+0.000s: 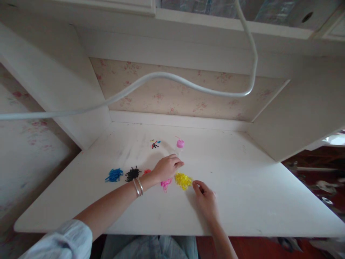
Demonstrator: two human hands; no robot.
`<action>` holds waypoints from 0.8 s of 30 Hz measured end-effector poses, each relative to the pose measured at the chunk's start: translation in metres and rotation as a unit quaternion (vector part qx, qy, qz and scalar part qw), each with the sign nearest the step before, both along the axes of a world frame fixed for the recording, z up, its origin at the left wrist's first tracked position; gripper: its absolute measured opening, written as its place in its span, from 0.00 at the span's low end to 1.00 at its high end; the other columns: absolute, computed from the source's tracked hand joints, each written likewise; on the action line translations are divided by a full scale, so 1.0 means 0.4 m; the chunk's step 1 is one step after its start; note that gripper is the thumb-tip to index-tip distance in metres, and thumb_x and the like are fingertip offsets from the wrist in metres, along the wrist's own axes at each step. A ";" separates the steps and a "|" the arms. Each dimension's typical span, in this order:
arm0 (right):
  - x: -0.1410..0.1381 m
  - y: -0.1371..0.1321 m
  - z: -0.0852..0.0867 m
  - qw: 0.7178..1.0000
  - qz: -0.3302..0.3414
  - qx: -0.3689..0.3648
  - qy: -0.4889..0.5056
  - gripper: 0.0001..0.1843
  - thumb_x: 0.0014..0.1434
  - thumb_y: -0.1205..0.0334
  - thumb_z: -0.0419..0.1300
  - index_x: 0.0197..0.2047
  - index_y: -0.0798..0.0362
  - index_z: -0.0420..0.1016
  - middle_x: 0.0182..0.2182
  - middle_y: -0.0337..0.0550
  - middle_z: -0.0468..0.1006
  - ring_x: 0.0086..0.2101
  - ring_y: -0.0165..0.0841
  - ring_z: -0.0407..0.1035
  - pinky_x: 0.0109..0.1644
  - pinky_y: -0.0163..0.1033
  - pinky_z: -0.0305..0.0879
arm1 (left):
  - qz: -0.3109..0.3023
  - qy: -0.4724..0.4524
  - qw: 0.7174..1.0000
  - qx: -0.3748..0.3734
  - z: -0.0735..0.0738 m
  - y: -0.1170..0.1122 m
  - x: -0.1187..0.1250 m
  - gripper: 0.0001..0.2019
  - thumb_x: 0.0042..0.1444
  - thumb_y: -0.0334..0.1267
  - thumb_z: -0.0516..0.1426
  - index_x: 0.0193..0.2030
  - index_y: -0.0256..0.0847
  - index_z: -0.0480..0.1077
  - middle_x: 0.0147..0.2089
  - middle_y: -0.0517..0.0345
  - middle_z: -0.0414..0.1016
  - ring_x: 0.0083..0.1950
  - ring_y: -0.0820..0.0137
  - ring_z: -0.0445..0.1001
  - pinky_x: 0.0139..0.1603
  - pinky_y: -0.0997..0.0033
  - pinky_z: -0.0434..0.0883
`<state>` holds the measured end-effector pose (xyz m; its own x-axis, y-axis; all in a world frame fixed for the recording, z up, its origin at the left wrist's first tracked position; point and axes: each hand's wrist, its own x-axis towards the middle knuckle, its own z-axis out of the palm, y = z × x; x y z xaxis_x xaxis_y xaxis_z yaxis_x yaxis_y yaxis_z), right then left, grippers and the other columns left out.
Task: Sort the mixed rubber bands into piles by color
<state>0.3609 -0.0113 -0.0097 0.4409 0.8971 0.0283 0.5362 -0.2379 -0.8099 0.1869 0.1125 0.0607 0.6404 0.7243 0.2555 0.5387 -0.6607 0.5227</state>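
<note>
Small heaps of what look like thin rubber bands lie in a row on the white desk. My left hand (169, 167), with two bangles at the wrist, reaches over the row; its fingers are closed, and anything in them is too small to make out. Just beyond it stands a small clear container with a pink top (180, 144). The heap of yellow bands (183, 181) lies between my hands. At its right edge, my right hand (206, 199) is closed in a pinch, its contents unclear. Pink bands (166, 184) and red bands (147, 172) are partly hidden by my left arm.
Left of my arm are black bands (133, 173) and blue bands (114, 175). A few mixed-colour bands (155, 144) lie farther back on the desk (242, 201). A white cable (167, 75) hangs across the view. Side panels and a shelf enclose the desk.
</note>
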 end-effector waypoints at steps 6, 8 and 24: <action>0.004 -0.010 0.000 1.000 -0.007 -0.010 0.013 0.25 0.56 0.42 0.52 0.40 0.53 0.79 0.20 0.37 0.71 0.23 0.30 0.63 0.27 0.32 0.57 | 0.153 -0.143 0.977 -0.037 0.036 -0.123 -0.164 0.15 0.63 0.44 0.47 0.38 0.40 0.71 0.33 0.58 0.71 0.32 0.74 0.69 0.35 0.74 0.66; 0.006 -0.015 -0.002 1.000 -0.004 -0.025 0.011 0.26 0.56 0.41 0.52 0.41 0.52 0.78 0.21 0.37 0.71 0.23 0.30 0.63 0.28 0.32 0.57 | 0.220 -0.158 0.961 -0.059 0.009 -0.184 -0.238 0.13 0.62 0.45 0.48 0.43 0.41 0.70 0.35 0.58 0.73 0.32 0.74 0.70 0.35 0.74 0.67; -0.284 0.189 0.209 0.962 0.237 0.003 -0.133 0.19 0.63 0.49 0.49 0.45 0.47 0.78 0.21 0.35 0.74 0.23 0.26 0.66 0.28 0.29 0.57 | 0.444 -0.122 0.886 0.057 -0.191 -0.304 -0.488 0.12 0.61 0.45 0.49 0.42 0.41 0.67 0.36 0.56 0.73 0.30 0.72 0.72 0.32 0.75 0.71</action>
<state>0.2475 0.0644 0.0740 -0.0415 0.9952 0.0887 0.7723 0.0883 -0.6291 -0.0084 -0.0090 -0.0157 -0.2532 0.8755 0.4115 0.7530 -0.0887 0.6520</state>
